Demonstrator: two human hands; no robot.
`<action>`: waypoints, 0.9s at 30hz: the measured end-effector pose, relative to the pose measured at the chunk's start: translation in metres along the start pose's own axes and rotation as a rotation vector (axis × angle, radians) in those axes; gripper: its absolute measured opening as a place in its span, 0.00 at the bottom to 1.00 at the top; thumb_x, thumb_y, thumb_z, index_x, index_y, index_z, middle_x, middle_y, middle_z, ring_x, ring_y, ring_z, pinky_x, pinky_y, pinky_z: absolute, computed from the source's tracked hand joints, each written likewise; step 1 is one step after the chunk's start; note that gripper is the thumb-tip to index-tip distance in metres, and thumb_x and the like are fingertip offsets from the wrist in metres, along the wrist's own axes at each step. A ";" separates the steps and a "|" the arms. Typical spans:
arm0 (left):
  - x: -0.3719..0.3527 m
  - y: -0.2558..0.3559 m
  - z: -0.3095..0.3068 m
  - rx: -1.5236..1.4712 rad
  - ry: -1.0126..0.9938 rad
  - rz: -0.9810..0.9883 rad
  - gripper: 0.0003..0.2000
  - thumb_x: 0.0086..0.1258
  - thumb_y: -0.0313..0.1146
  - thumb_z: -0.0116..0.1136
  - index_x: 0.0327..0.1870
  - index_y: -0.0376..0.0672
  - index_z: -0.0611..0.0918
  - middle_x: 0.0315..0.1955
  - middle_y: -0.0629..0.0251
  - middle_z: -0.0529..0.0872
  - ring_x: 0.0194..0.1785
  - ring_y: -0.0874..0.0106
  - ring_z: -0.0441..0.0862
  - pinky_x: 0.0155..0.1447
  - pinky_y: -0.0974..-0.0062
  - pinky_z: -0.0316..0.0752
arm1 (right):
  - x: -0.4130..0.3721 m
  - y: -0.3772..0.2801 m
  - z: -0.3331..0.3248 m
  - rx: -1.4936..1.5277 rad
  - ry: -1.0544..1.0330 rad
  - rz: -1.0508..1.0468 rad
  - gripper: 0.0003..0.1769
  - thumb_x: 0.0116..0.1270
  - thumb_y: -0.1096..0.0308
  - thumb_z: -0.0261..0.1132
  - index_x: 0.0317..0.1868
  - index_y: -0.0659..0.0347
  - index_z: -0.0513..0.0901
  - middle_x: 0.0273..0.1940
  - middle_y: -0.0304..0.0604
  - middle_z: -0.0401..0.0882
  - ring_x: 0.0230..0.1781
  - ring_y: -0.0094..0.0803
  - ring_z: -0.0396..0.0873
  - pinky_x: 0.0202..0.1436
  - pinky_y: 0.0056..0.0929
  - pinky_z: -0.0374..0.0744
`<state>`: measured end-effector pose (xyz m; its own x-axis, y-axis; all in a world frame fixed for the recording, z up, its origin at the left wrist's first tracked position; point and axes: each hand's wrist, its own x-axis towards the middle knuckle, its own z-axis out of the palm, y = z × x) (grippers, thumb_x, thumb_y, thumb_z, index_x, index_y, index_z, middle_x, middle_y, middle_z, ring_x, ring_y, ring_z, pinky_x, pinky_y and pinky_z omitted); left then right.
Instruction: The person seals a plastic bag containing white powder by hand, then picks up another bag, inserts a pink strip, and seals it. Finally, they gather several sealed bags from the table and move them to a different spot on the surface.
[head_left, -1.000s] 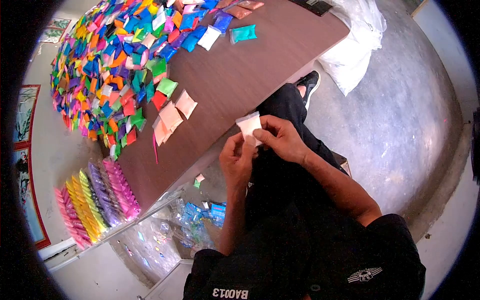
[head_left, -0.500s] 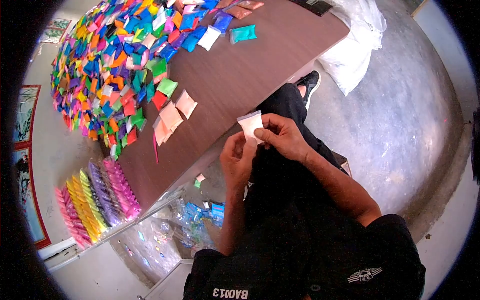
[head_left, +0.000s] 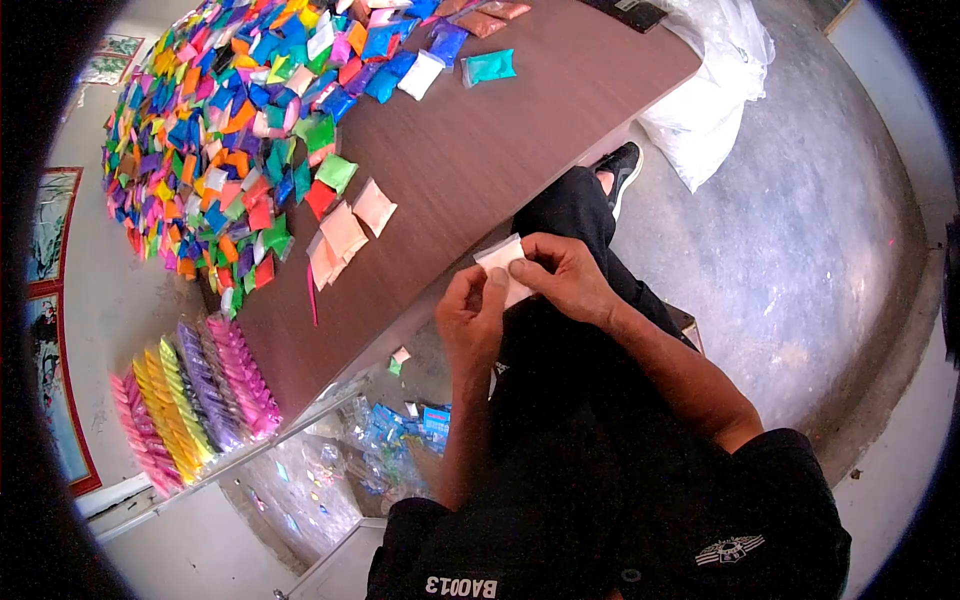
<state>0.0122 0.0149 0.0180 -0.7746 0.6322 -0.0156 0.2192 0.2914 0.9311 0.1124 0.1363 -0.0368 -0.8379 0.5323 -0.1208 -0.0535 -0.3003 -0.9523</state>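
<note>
Above my lap, just off the table's edge, a small pale pink packet (head_left: 508,272) is pinched between both hands. My left hand (head_left: 474,312) grips its lower left side with thumb and fingers. On its right side, my right hand (head_left: 566,277) presses it with the thumb on top. Several pale pink packets (head_left: 343,231) lie on the brown table (head_left: 440,170), beside a big heap of multicoloured packets (head_left: 230,130). A teal packet (head_left: 488,67) lies apart near a white packet (head_left: 421,75).
Rows of pink, yellow, green and purple packets (head_left: 195,405) lie at the table's left corner. A white plastic bag (head_left: 705,110) hangs beyond the right edge. Under the table are clear and blue wrappers (head_left: 395,440). A dark object (head_left: 635,12) sits at the top.
The packet has tilted and shifted slightly lower between my fingers. Both hands have moved a little, and they still hold it.
</note>
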 end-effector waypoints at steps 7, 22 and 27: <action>0.001 -0.005 -0.008 0.004 -0.022 -0.105 0.10 0.77 0.33 0.65 0.37 0.35 0.83 0.26 0.76 0.79 0.32 0.84 0.72 0.36 0.82 0.66 | -0.004 -0.011 0.003 -0.132 -0.022 0.019 0.12 0.76 0.62 0.68 0.46 0.64 0.85 0.34 0.32 0.80 0.35 0.17 0.76 0.37 0.23 0.76; 0.020 0.017 -0.014 -0.171 -0.074 0.006 0.08 0.78 0.30 0.64 0.43 0.33 0.84 0.31 0.74 0.83 0.36 0.85 0.76 0.39 0.83 0.72 | 0.009 -0.035 0.006 -0.032 0.028 -0.033 0.10 0.78 0.66 0.65 0.50 0.65 0.85 0.41 0.32 0.83 0.41 0.17 0.77 0.46 0.21 0.77; 0.056 0.046 -0.018 -0.275 -0.146 0.010 0.10 0.79 0.33 0.64 0.47 0.33 0.85 0.33 0.73 0.85 0.37 0.85 0.78 0.41 0.83 0.74 | 0.043 -0.063 0.004 -0.048 0.049 -0.189 0.10 0.80 0.65 0.63 0.48 0.64 0.85 0.37 0.29 0.81 0.39 0.16 0.74 0.44 0.20 0.76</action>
<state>-0.0319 0.0508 0.0664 -0.6754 0.7364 -0.0395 0.0422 0.0921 0.9949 0.0778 0.1747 0.0196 -0.7879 0.6139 0.0486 -0.1803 -0.1545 -0.9714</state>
